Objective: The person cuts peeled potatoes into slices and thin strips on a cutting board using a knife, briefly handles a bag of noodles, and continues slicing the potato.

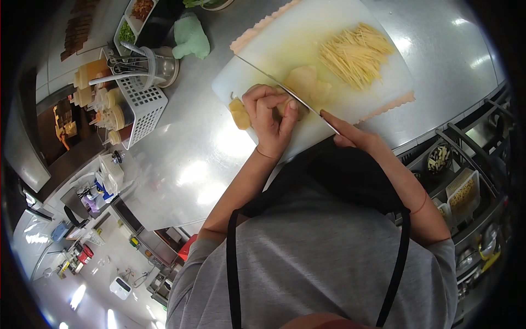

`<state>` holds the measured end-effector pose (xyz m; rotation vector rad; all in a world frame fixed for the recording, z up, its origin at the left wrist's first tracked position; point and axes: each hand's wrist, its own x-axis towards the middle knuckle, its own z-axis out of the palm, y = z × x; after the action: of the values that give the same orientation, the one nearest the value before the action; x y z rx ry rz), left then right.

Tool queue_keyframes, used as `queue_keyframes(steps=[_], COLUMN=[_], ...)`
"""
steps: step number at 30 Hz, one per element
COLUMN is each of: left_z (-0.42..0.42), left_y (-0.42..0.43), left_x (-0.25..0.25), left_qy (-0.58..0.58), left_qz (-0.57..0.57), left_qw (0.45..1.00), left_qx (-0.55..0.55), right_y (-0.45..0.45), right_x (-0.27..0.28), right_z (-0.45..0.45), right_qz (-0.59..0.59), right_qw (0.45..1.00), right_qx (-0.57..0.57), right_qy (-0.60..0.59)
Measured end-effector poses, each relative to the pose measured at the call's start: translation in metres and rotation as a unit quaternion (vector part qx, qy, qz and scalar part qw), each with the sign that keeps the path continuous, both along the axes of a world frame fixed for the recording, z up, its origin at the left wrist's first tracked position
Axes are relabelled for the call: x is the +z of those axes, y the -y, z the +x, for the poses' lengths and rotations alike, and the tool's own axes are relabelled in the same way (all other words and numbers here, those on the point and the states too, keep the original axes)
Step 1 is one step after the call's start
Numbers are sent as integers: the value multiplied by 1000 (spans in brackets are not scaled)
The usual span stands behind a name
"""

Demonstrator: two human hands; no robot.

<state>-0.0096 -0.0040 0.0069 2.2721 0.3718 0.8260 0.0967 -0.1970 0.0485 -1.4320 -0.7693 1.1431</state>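
Observation:
A white cutting board point(230, 82) lies on the steel counter. My right hand point(353, 134) is closed around the handle of a knife point(307, 107), whose blade runs diagonally up and left across the board. Beside the blade, my left hand point(271, 115) has its fingers curled down on a piece of potato, mostly hidden under them. Pale yellow potato slices point(308, 81) lie flat on the blade's far side. Further right is a pile of thin potato strips point(356, 55). Another potato chunk point(239, 114) sits at the board's left edge, by my left wrist.
To the left stand a white perforated basket point(141, 107) with sauce bottles point(112, 115) and a clear container point(164, 66) of utensils. A green cloth point(191, 36) lies behind the board. Below the counter's right edge are racks with food containers point(463, 192).

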Motion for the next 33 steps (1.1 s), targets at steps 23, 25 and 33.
queue_keyframes(steps=[23, 25, 33], left_z=[-1, -2, -2], left_y=[0, -1, 0], left_x=[-3, -3, -3], left_qy=[11, 8, 13], left_qz=[-22, -15, -20], left_qw=[1000, 1000, 1000], left_qx=[-3, -3, -1], right_y=[22, 23, 25], right_x=[53, 50, 65], right_z=[-6, -9, 2], right_qz=[-161, -159, -173], right_qw=[987, 987, 984], right_qx=[23, 21, 44], right_qy=[11, 27, 4])
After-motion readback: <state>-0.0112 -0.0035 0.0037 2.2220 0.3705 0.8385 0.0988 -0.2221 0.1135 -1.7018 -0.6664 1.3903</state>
